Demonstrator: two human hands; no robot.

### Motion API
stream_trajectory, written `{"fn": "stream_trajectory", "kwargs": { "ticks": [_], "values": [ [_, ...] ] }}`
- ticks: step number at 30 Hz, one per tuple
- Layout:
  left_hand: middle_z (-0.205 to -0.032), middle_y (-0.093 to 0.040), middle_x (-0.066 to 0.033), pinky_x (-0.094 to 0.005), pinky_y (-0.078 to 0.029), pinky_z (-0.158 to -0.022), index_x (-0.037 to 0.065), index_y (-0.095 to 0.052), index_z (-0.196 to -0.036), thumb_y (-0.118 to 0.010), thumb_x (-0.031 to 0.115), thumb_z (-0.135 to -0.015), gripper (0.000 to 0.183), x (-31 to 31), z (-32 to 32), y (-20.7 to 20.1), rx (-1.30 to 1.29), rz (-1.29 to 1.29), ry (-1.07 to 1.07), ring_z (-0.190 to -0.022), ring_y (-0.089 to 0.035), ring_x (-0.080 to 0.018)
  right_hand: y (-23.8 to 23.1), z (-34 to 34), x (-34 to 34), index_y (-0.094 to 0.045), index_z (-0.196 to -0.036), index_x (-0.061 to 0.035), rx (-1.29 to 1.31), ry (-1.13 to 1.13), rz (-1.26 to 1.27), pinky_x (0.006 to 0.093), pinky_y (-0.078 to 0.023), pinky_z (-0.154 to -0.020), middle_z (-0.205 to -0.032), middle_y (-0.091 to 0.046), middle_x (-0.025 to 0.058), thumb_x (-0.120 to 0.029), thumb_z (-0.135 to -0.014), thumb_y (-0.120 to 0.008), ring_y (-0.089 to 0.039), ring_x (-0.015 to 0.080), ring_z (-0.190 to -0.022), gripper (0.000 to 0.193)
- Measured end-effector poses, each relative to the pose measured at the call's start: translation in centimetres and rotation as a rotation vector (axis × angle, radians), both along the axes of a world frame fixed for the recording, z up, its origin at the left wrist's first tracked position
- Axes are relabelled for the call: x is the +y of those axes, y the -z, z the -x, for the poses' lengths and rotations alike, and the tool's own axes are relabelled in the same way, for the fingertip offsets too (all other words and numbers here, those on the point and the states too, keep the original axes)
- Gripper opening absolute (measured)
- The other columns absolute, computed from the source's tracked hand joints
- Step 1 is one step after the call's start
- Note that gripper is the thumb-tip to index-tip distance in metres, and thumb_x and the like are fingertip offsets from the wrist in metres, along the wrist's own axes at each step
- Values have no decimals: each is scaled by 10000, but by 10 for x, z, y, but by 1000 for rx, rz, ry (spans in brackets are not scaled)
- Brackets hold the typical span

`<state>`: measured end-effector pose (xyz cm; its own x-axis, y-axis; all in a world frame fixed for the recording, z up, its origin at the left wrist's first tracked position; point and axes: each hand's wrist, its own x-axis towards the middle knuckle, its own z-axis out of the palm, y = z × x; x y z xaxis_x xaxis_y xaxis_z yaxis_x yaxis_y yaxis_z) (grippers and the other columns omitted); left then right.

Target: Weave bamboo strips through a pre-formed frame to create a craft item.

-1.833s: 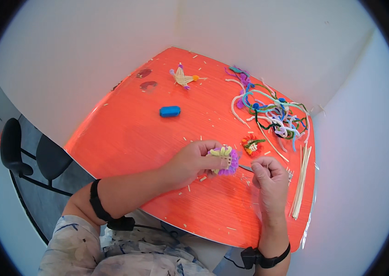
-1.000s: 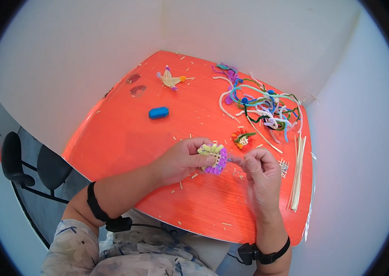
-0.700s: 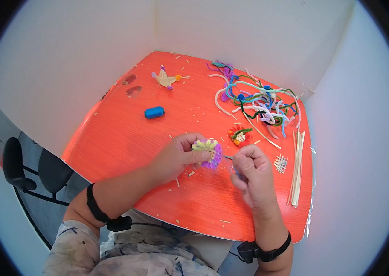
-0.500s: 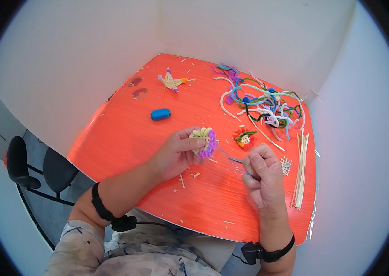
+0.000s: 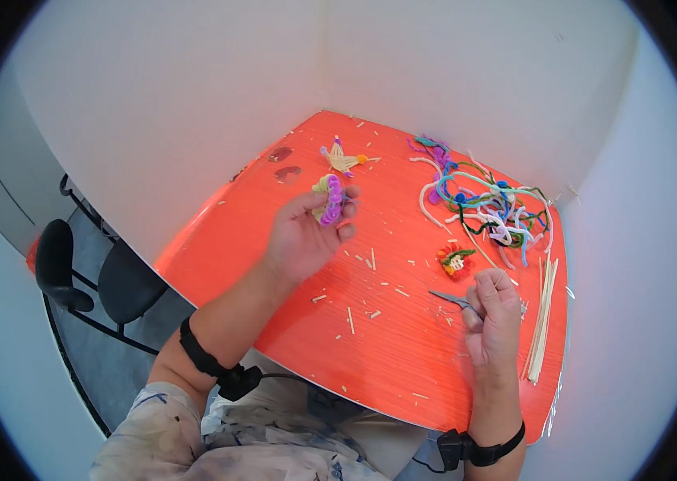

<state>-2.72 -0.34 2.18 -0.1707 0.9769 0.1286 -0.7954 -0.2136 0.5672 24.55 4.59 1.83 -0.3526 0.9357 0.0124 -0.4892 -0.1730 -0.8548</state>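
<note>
A: What does the left hand (image 5: 306, 236) do?

B: It is lifted above the orange table (image 5: 274, 240), palm up, and its fingertips pinch a small yarn ornament (image 5: 328, 199), purple and pale yellow-green. It holds it up, as if to look at it.

A: And the right hand (image 5: 493, 309)?

B: It rests on the table to the right of the ornament, closed into a fist around small scissors (image 5: 451, 299). Only the grey tip shows, pointing left; I cannot tell if the blades are open.

A: What lies around the ornament?

B: Beyond it, a finished star ornament (image 5: 341, 157). To its right, a red and green ornament (image 5: 455, 260), and farther on a heap of coloured yarn (image 5: 483, 200). Thin wooden sticks (image 5: 541, 321) lie at the far right edge, and small cut bits (image 5: 362, 280) are scattered below the ornament.

A: Which step is this?

B: I think checking after trimming. The next move probably needs the ornament brought near the scissors and held steady, so that only loose ends are cut.
</note>
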Motion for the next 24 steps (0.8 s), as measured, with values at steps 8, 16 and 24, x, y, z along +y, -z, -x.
{"fn": "stream_trajectory", "kwargs": {
  "ticks": [8,16,24],
  "values": [
    [-1298,-523,-148,-364,-483,-774,58,-567,-1140,-492,167,-911,265,-13,53,-34,239,-6,-87,-1026,-573,-236,0,-4,-2,-542,-894,-58,-68,65,-64,189,-189,-411,-617,-365,-76,-120,-917,-594,-270,8,-503,84],
    [-1289,-527,-137,-342,-493,-758,113,-547,-1162,-447,264,-989,251,-26,24,-37,299,20,61,-1066,-576,-218,7,3,-8,-628,-879,-30,-381,-30,-355,192,-302,-520,-674,-463,-74,-105,-875,-647,-383,13,-573,77],
    [-1115,-601,-61,-313,-501,-732,64,-513,-1215,-455,262,-993,304,-23,18,-38,217,-50,117,-980,-598,-142,0,6,-23,-686,-873,-92,-714,-396,-1051,254,-362,-587,-726,-553,34,-73,-791,-691,-511,157,-673,85]
  ]
}}
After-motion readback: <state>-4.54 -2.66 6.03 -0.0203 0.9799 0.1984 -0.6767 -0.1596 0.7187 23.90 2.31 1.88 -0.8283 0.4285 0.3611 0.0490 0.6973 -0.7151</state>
